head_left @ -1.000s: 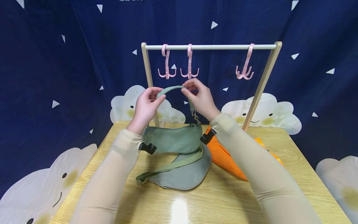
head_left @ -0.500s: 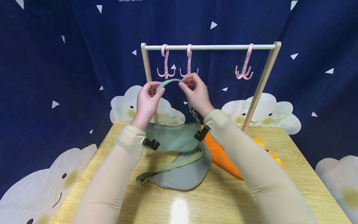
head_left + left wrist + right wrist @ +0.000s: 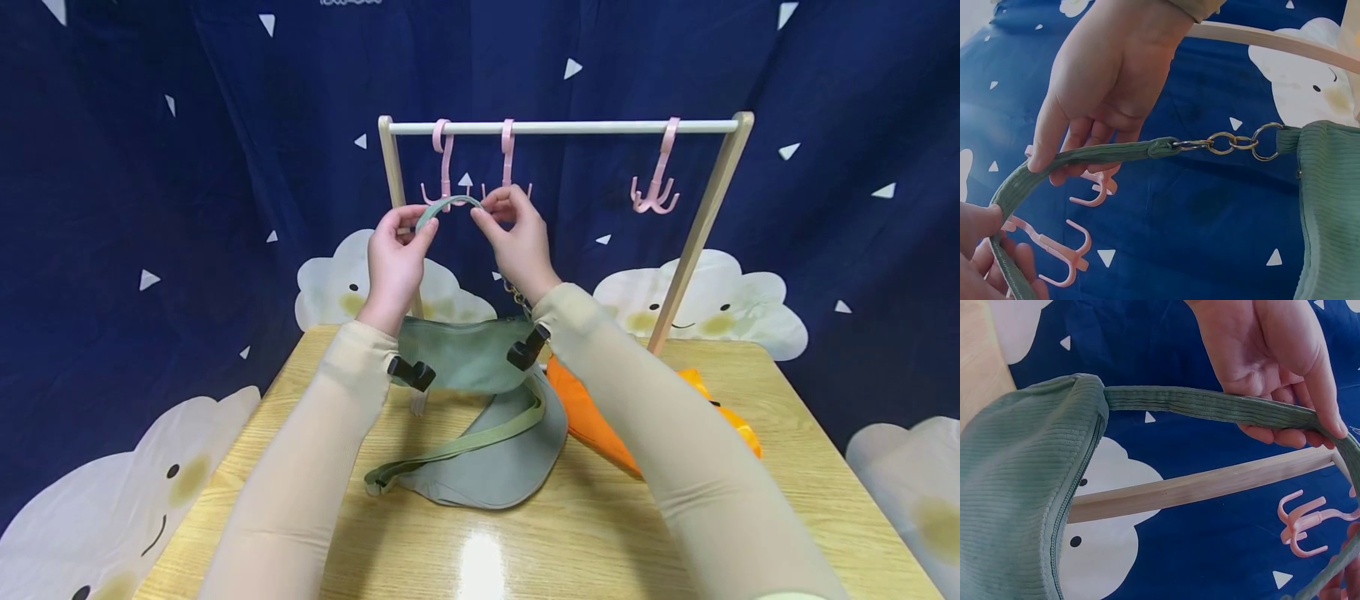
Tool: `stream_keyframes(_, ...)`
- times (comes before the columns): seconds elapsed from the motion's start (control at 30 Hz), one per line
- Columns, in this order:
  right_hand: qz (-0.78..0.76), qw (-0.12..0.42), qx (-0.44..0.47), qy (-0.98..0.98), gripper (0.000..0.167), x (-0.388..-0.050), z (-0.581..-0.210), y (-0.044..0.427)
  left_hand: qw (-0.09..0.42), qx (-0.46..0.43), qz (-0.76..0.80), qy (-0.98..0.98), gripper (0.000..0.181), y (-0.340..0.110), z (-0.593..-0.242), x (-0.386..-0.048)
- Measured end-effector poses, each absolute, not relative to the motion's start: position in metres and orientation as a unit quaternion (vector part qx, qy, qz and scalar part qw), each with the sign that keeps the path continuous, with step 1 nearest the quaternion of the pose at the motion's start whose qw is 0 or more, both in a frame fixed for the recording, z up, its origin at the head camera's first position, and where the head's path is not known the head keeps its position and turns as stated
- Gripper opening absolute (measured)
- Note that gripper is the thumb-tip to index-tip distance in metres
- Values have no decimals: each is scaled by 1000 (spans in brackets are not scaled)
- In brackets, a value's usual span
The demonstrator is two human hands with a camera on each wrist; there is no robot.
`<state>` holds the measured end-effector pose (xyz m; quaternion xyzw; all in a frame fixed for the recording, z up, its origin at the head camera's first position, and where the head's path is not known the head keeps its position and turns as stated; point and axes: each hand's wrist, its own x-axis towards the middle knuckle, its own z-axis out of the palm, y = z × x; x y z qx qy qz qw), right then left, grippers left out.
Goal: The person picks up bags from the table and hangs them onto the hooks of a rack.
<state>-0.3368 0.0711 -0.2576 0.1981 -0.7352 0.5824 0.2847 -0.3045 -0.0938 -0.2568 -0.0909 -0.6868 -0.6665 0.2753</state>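
A green corduroy shoulder bag (image 3: pixel 461 354) hangs above the table, its zip edge up. My left hand (image 3: pixel 396 262) pinches the left part of its strap (image 3: pixel 456 199) between thumb and fingers. On the strap's right part, my right hand (image 3: pixel 519 242) has a similar pinch, so the strap arches between the two hands. Gold chain links (image 3: pixel 1232 143) join one strap end to the bag in the left wrist view; the other end meets the bag directly in the right wrist view. Just behind the hands are two pink hooks, the left one (image 3: pixel 446 162) and the middle one (image 3: pixel 507 154).
A wooden rack with a white bar (image 3: pixel 592 127) stands at the back; a third pink hook (image 3: pixel 657 179) hangs further right. On the table (image 3: pixel 405 550) lie a grey bag (image 3: pixel 495 471) with an olive strap (image 3: pixel 472 440) and an orange item (image 3: pixel 592 417), partly behind the right arm.
Both hands have risen, lifting the strap and green bag with them toward the hooks. The right hand now covers part of the middle hook. Grey bag and orange item stay put.
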Motion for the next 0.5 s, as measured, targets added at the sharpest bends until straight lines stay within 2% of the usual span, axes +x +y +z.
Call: stream_keyframes(0.5, 589, 275, 159, -743, 22, -341, -252, 62, 283, -73, -668, -684, 28, -94, -251, -316)
